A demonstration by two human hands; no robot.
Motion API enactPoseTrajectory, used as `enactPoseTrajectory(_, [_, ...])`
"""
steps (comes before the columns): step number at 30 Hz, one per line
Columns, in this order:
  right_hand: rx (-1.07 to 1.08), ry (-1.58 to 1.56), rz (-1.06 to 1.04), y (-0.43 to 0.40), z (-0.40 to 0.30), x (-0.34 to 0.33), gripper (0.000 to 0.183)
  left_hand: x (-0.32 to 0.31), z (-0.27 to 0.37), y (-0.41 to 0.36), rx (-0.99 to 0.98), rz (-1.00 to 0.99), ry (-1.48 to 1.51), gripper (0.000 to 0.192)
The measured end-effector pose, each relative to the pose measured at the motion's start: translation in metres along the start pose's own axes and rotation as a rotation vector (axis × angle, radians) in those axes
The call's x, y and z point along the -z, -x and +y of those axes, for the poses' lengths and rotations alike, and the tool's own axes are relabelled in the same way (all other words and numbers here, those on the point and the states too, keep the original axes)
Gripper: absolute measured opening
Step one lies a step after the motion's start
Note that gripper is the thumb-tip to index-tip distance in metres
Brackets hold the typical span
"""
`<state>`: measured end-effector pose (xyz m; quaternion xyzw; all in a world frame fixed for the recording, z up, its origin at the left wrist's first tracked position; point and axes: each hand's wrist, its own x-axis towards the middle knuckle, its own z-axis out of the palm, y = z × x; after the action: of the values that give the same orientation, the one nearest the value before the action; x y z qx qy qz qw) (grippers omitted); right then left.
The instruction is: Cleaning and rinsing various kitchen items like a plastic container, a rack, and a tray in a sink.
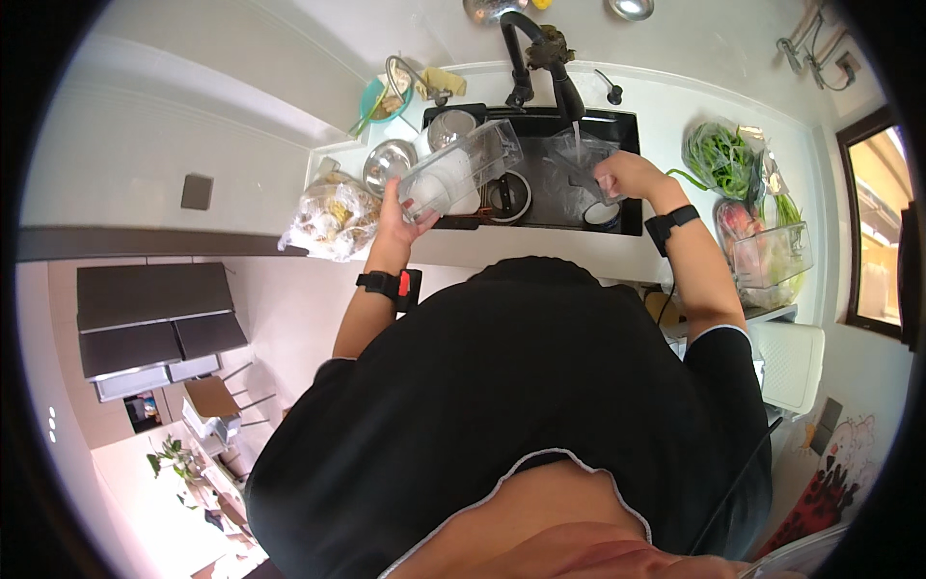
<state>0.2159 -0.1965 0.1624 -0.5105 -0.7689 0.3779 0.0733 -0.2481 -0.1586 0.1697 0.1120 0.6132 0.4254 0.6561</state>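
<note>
My left hand holds one end of a long clear plastic bin, tilted over the left part of the black sink. Water runs from the black faucet onto a clear plastic piece in the sink, and my right hand is closed on its near right end. Whether that piece is a lid or another bin I cannot tell. Beneath the left bin are white dishes and a round lidded pan. A small bowl lies at the sink's near right corner.
Left of the sink stand a steel bowl, a filled plastic bag and a teal bowl. On the right counter lie bagged green vegetables and another clear bin among bagged produce. A soap dispenser stands behind the sink.
</note>
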Motion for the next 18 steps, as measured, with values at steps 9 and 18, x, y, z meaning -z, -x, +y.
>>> enactPoseTrajectory(9, [0.174,0.31,0.103,0.075,-0.07,0.019,0.005,0.011,0.017,0.019,0.015,-0.057,0.014,0.094])
enactPoseTrajectory(18, [0.193,0.452,0.231,0.071,-0.036,-0.012,0.007,0.014,0.021,0.015,0.015,-0.069,0.057,0.094])
